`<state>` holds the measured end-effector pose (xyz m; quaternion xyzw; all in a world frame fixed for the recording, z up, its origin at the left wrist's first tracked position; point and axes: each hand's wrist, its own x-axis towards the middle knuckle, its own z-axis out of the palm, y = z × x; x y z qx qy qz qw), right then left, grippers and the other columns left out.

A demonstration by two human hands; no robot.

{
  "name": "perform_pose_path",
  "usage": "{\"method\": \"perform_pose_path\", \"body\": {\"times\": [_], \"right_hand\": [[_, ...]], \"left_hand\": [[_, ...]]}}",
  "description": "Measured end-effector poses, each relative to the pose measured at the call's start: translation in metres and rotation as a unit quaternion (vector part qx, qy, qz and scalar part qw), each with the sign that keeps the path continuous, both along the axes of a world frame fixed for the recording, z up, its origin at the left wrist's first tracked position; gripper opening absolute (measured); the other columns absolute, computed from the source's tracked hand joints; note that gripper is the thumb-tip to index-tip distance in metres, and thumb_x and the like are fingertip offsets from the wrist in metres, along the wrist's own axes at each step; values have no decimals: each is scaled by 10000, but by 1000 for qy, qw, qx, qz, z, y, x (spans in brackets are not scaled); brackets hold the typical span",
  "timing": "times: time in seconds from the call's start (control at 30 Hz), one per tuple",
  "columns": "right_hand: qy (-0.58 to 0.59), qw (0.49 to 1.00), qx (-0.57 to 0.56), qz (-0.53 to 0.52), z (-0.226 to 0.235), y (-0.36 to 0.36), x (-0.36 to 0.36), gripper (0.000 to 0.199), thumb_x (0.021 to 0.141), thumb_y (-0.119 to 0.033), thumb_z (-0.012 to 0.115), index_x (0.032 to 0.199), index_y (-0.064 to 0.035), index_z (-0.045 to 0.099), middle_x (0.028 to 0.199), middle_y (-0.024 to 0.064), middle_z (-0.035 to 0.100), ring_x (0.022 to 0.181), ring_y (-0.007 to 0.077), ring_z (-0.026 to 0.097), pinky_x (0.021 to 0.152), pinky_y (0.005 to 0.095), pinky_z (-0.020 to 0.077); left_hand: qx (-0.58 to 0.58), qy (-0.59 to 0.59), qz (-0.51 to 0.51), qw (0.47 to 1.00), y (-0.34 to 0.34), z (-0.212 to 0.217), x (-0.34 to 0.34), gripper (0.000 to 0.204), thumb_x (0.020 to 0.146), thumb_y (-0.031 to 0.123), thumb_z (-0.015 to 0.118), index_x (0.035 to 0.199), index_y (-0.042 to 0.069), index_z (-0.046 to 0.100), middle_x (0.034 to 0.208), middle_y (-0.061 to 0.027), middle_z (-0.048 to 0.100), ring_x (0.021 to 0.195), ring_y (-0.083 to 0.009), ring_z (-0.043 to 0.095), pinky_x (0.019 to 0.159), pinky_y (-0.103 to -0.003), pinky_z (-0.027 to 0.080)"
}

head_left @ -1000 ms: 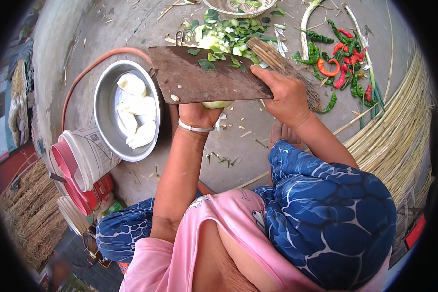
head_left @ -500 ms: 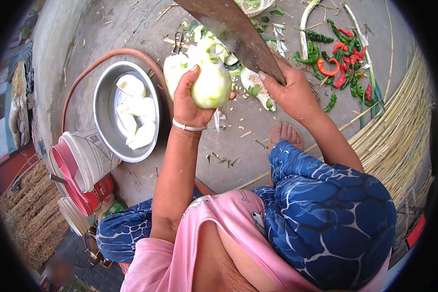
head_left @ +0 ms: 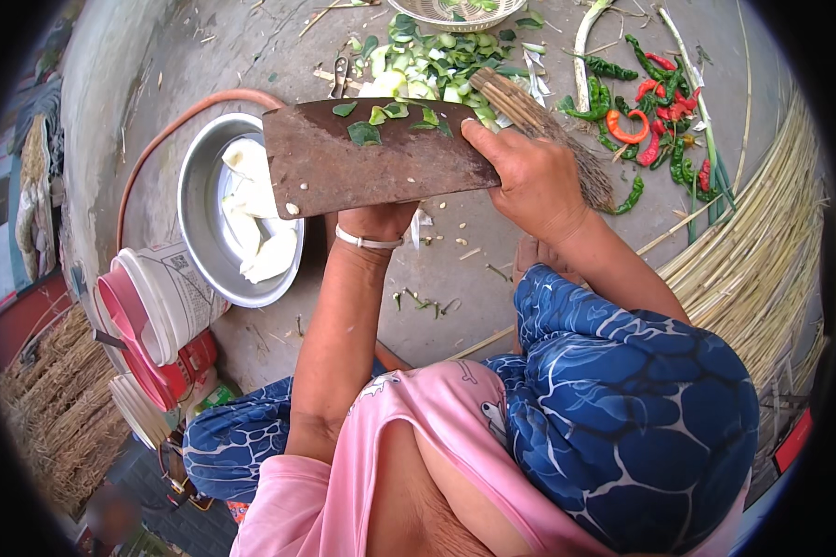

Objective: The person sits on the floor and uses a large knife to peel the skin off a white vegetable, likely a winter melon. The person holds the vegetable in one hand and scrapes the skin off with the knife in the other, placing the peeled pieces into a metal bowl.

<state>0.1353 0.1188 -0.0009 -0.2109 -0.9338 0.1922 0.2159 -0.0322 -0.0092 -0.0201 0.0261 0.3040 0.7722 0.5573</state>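
Note:
My right hand [head_left: 534,176] grips a broad, rust-brown cleaver [head_left: 372,176] near its handle end. The blade lies flat across the view, with several bits of green peel and a few pale seeds stuck on it. Beneath the blade is my left hand [head_left: 378,221]; only its back by the wrist shows, with a white bracelet, and its fingers are hidden. The pale green peeled gourd seen in that hand earlier is out of sight now. Green peelings and pale chunks [head_left: 427,60] lie heaped beyond the cleaver. A peeler [head_left: 340,74] lies beside them.
At left a metal basin [head_left: 191,213] holds peeled white pieces [head_left: 274,255], with buckets [head_left: 149,316] nearer me. Red and green chillies [head_left: 655,111] lie at right, near a whisk broom [head_left: 529,107] and long straw stalks [head_left: 752,232]. A woven basket [head_left: 455,20] stands at the far edge.
The cleaver has swung down and left, from slanting upward to lying level over my left hand, now covering the gourd. My right hand has moved slightly down and left.

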Motion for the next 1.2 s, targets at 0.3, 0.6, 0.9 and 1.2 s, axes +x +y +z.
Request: {"method": "perform_pose_path", "body": {"times": [0.3, 0.6, 0.9, 1.2], "right_hand": [[-22, 980, -194, -33, 3, 2, 2, 378, 798, -144, 702, 1169, -144, 633, 763, 73, 667, 598, 258, 651, 558, 380, 518], [23, 785, -599, -156, 25, 45, 7, 267, 904, -261, 702, 1056, -51, 639, 650, -24, 548, 498, 40, 455, 410, 215, 335], [32, 998, 41, 22, 25, 16, 16, 692, 570, 1, 674, 1245, -150, 648, 783, 65, 614, 643, 282, 600, 587, 368, 472], [36, 990, 135, 34, 27, 10, 11, 456, 715, -74, 633, 1159, -167, 675, 679, 9, 519, 544, 184, 566, 574, 333, 431]], "left_hand": [[-71, 18, -34, 997, 7, 15, 1, 457, 978, 378, 487, 1329, 84, 504, 1236, -114, 625, 1096, -300, 634, 893, -541, 546], [-34, -31, -62, 997, 4, 30, -11, 499, 924, 301, 559, 1359, 67, 491, 1213, -132, 638, 1064, -314, 651, 847, -545, 563], [-18, 43, 10, 999, -3, 9, -7, 501, 992, 359, 513, 1399, 75, 445, 1370, -130, 539, 1219, -290, 567, 1027, -458, 487], [-45, 181, 14, 982, -11, -4, -8, 504, 1033, 387, 406, 1420, 65, 423, 1390, -137, 522, 1245, -274, 544, 1017, -419, 497]]}}
